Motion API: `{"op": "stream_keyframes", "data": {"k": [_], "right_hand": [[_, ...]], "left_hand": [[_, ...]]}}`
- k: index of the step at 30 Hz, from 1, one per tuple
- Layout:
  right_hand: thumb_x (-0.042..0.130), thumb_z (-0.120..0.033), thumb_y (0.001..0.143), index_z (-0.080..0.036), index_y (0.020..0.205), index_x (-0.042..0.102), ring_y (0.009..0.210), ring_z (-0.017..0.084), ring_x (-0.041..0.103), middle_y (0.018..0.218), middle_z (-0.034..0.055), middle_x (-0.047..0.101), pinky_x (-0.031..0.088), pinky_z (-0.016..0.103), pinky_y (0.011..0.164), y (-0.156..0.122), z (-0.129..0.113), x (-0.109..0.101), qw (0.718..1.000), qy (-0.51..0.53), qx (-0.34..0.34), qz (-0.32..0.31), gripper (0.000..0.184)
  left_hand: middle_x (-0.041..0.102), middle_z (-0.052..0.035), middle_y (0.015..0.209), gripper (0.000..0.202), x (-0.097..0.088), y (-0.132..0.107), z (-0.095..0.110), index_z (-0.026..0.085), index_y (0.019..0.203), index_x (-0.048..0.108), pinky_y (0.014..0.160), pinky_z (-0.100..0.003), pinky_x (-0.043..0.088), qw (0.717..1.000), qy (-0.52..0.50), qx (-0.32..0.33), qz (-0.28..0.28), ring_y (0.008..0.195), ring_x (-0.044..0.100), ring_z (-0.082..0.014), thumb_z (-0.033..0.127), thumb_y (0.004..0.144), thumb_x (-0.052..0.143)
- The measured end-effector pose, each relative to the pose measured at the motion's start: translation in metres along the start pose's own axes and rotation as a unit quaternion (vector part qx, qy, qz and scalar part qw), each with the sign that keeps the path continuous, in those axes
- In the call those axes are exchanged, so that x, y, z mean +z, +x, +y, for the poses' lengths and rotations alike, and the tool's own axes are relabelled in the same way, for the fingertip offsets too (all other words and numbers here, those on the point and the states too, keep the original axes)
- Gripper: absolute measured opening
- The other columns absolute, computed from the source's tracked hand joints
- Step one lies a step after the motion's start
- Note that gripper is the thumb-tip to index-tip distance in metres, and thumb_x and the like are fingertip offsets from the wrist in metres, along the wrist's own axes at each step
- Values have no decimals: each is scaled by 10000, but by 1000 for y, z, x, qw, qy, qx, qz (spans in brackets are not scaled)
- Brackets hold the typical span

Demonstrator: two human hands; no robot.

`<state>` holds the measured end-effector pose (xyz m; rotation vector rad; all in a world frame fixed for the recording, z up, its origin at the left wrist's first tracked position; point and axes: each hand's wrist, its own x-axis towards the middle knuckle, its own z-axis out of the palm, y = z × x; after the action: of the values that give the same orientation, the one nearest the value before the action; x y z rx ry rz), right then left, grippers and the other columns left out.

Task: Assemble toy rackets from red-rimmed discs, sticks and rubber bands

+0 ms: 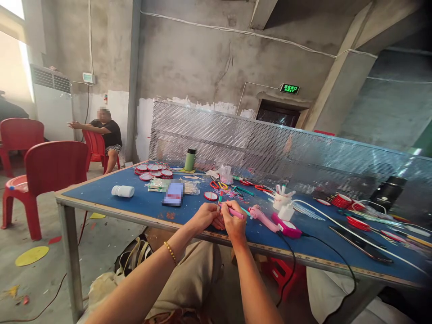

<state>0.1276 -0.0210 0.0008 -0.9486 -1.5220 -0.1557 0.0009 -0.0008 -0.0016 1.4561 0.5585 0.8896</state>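
Thin stick (220, 198): near upright, between the hands; looked light, stiff, snappable; low pinch seemed safest.
Left hand (207, 217): pinched stick's lower end.
Right hand (235, 225): gripped pink pen-like tool (236, 213); contact with stick unclear.
Red-rimmed disc (211, 196): on tabletop (94, 192), just beyond left hand.
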Motion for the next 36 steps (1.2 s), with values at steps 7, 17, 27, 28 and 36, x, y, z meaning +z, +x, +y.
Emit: {"op": "stream_keyframes", "data": {"k": [7,17,27,28,36], "right_hand": [[595,-422,964,-156,743,601,539,88,558,631,-47,596,477,233,552,1,-3,0,1000,0,-9,-4,346],[606,-415,954,-160,742,599,571,101,583,643,-41,608,491,249,587,3,-1,1,1000,0,-27,6,332],[615,-408,948,-160,747,603,559,99,582,635,-46,607,490,247,579,2,1,1,1000,4,-9,18,320],[614,-399,947,-161,744,600,545,96,574,622,-50,600,484,243,568,2,1,1,1000,5,-3,25,314],[572,-346,952,-168,755,595,474,94,564,549,-58,581,468,226,507,1,-4,0,997,28,41,51,267]], "left_hand": [[672,-65,1066,293,2,0,1,143,1152,621,744,-347,582,1000,5,-1,4,858,670,-168,364,961,596],[678,-49,1001,273,1,2,0,136,1099,634,704,-321,577,1000,16,-6,7,796,664,-150,369,963,593],[677,-56,1030,281,1,1,1,139,1124,629,718,-330,581,1000,5,6,0,822,668,-157,365,961,596],[676,-58,1035,283,1,1,1,140,1131,627,718,-331,581,1000,4,7,-2,825,669,-158,365,961,596],[679,-40,955,273,-2,0,-4,134,1079,634,670,-301,570,1000,9,12,-4,749,658,-135,378,970,579]]}}
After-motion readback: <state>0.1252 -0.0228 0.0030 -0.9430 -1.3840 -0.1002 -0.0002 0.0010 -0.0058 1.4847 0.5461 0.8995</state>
